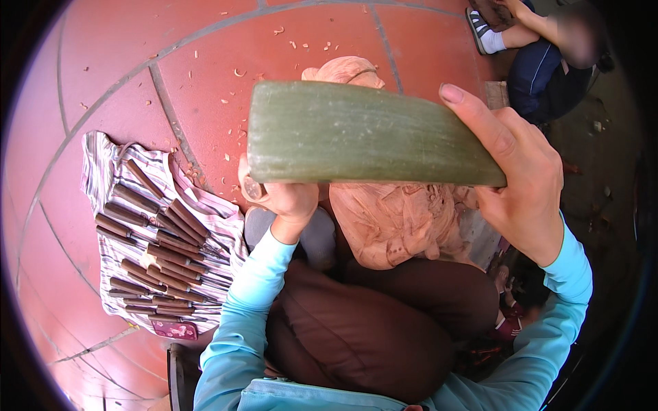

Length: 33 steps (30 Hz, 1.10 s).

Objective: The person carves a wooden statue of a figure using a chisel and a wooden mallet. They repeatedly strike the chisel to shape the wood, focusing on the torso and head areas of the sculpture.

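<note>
A long, smooth green block [370, 133], greyish and slightly curved, is raised high in front of me. My right hand [524, 185] grips its right end, thumb along the top edge. Below its left end, my left hand [284, 202] is closed around a tool whose round brown wooden handle end [253, 188] pokes out by the thumb. The rest of that tool is hidden, though the handle looks like a carving chisel's. Behind and under the block stands a pale wood carving [387, 226] with cut folds, close to my knees. Its middle is covered by the block.
At left, a striped cloth [99, 161] on the red tiled floor [116, 55] bears several wooden-handled chisels [171, 253] and a dark red patterned phone-like object [175, 330]. Wood shavings [240, 72] lie scattered ahead. Another person [541, 75] sits at the far right.
</note>
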Available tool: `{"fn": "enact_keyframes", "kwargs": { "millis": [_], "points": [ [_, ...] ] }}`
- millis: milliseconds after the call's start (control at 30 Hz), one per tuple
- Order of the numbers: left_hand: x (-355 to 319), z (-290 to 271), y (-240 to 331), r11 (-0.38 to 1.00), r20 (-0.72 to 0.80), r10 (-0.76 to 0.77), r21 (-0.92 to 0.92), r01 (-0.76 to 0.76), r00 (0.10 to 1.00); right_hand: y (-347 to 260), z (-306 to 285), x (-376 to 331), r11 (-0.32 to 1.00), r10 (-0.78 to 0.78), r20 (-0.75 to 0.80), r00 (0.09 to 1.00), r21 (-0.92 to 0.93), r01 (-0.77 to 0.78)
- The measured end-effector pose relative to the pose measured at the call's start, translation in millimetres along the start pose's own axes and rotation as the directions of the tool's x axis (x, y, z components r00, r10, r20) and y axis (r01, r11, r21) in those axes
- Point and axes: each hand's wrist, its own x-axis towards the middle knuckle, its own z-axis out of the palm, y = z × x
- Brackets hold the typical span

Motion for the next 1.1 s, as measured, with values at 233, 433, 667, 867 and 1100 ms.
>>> {"fn": "enact_keyframes", "kwargs": {
  "millis": [233, 433, 667, 867, 1100],
  "points": [
    [-7, -5, 37, 0.576, 0.604, 0.265, 0.526, -0.626, 0.752, -3, -8, 5, 0.999, -0.044, 0.050, 0.998, 0.028, 0.042],
    [-44, -48, 16, 0.540, 0.626, 0.165, 0.589, -0.601, 0.762, -11, -12, 12, 0.996, -0.081, 0.064, 0.995, 0.033, 0.079],
    [-37, -35, 30, 0.739, 0.607, 0.062, 0.505, -0.445, 0.792, -14, -21, 13, 0.996, -0.072, 0.110, 0.991, 0.065, 0.065],
    [-25, -29, 29, 0.878, 0.575, -0.086, 0.430, -0.211, 0.814, -18, -16, 17, 0.979, -0.152, 0.044, 0.987, 0.144, 0.144],
    [-22, -39, 23, 0.907, 0.565, -0.314, 0.416, 0.065, 0.763, -16, 3, 26, 0.863, -0.427, -0.104, 0.898, -0.342, 0.371]
  ]
}}
